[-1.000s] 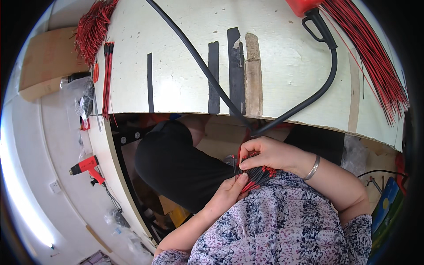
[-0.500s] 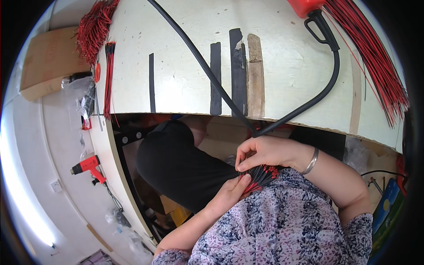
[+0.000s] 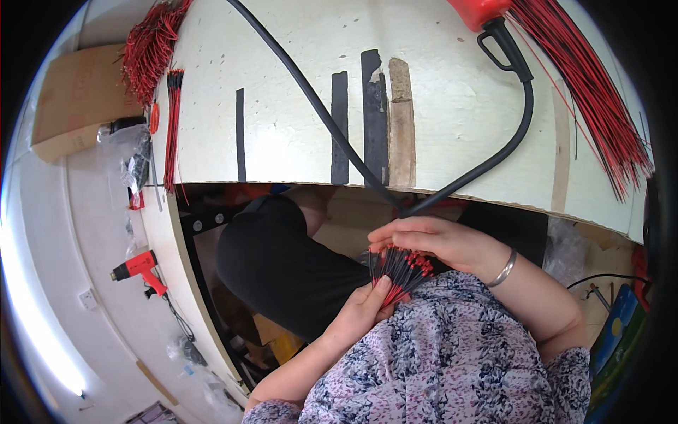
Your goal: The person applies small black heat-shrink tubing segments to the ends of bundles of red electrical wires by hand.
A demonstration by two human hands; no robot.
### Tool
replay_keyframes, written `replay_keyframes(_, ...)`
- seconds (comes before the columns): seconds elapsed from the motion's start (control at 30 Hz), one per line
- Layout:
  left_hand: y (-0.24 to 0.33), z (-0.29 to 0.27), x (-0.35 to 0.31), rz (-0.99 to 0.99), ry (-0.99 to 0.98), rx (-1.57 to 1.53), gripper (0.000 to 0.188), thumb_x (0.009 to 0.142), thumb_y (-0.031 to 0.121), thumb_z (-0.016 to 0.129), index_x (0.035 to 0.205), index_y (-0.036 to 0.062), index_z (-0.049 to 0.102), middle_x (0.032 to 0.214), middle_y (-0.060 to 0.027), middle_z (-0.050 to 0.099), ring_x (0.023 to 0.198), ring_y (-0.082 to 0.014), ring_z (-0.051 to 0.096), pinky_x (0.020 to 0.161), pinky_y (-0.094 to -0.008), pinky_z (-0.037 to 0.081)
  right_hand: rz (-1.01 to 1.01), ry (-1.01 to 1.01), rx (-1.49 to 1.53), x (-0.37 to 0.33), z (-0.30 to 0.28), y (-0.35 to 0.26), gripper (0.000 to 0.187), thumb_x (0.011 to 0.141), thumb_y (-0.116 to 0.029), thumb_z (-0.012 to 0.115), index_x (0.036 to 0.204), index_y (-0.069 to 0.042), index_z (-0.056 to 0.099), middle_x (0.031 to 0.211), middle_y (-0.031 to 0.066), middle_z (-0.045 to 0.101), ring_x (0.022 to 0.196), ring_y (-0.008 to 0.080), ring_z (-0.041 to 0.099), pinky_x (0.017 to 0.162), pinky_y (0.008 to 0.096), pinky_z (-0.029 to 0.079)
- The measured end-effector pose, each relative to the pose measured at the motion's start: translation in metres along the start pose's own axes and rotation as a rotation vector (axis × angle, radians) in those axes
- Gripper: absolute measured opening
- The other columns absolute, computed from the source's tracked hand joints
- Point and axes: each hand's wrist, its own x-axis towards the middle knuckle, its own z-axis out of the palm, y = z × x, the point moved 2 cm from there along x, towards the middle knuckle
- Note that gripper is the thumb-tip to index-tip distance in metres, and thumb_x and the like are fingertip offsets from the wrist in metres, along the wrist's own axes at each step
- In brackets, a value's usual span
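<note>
A fanned bundle of wires (image 3: 401, 277) with black sleeves, red tips and red lengths below is pinched in my left hand (image 3: 361, 309), its thumb across the front. The bundle sits above my lap, in front of my patterned top. My right hand (image 3: 441, 239), with a silver bangle at the wrist, reaches over the top of the fan. Its fingers are stretched out and lie close to the red tips; whether they touch them is hard to tell.
The pale worktop (image 3: 282, 141) bears dark tape strips, a looping black cable (image 3: 311, 85), a red tool with a black handle (image 3: 507, 49) and red-black wires (image 3: 579, 92). More wires (image 3: 157, 49) lie at its left end. A red heat gun (image 3: 140, 268) hangs left.
My right hand's thumb and fingers have parted from their pinch at the wires and straightened over the tips. The bundle is fanned more openly in view, and my left hand has shifted slightly left.
</note>
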Motion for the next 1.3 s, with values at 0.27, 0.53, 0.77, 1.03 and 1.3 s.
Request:
replay_keyframes(0.27,0.005,0.001,-0.002,0.002,-0.001,-0.060,0.044,0.102,0.038,0.033,0.102,0.0029,0.060,0.060,0.0075,0.035,0.052,-0.0036,0.029,0.050,-0.0201,0.024,-0.131,0.193,0.029,-0.014,0.014,-0.001,0.057,0.102,-0.041,0.031,0.137,0.002,0.040,0.137,0.0160,0.047,0.128,0.0225,0.045,0.108,0.0332,0.033)
replay_keyframes(0.53,0.010,0.003,-0.006,-0.056,-0.031,-0.125,0.034,0.100,0.034,0.045,0.101,0.0029,0.058,0.062,0.0076,0.037,0.056,-0.0022,0.030,0.052,-0.0178,0.025,-0.125,0.213,-0.208,-0.011,0.022,-0.001,0.061,0.102,-0.047,0.021,0.139,-0.003,0.042,0.130,0.0133,0.053,0.119,0.0182,0.050,0.104,0.0309,0.035)
replay_keyframes(0.77,0.015,0.004,-0.007,-0.109,-0.001,-0.123,0.035,0.099,0.035,0.046,0.099,0.0030,0.058,0.060,0.0075,0.038,0.054,-0.0023,0.030,0.050,-0.0180,0.025,-0.135,0.208,-0.270,-0.008,0.024,-0.001,0.067,0.099,-0.053,0.027,0.132,0.001,0.048,0.130,0.0157,0.054,0.123,0.0219,0.049,0.105,0.0312,0.033)
replay_keyframes(1.03,0.015,0.005,-0.006,-0.099,0.048,-0.107,0.033,0.101,0.033,0.043,0.095,0.0038,0.057,0.057,0.0076,0.037,0.050,-0.0023,0.027,0.047,-0.0185,0.022,-0.197,0.242,-0.152,-0.006,0.022,0.014,0.058,0.097,-0.043,0.044,0.131,0.003,0.047,0.128,0.0161,0.054,0.122,0.0208,0.049,0.102,0.0311,0.037)
replay_keyframes(1.3,0.008,0.006,-0.004,-0.051,0.077,-0.061,0.033,0.101,0.033,0.041,0.094,0.0054,0.057,0.058,0.0079,0.038,0.050,-0.0017,0.028,0.048,-0.0186,0.023,-0.175,0.429,-0.180,-0.011,0.015,0.028,0.051,0.078,-0.021,0.074,0.116,0.001,0.048,0.117,0.0116,0.054,0.110,0.0182,0.054,0.090,0.0310,0.047)
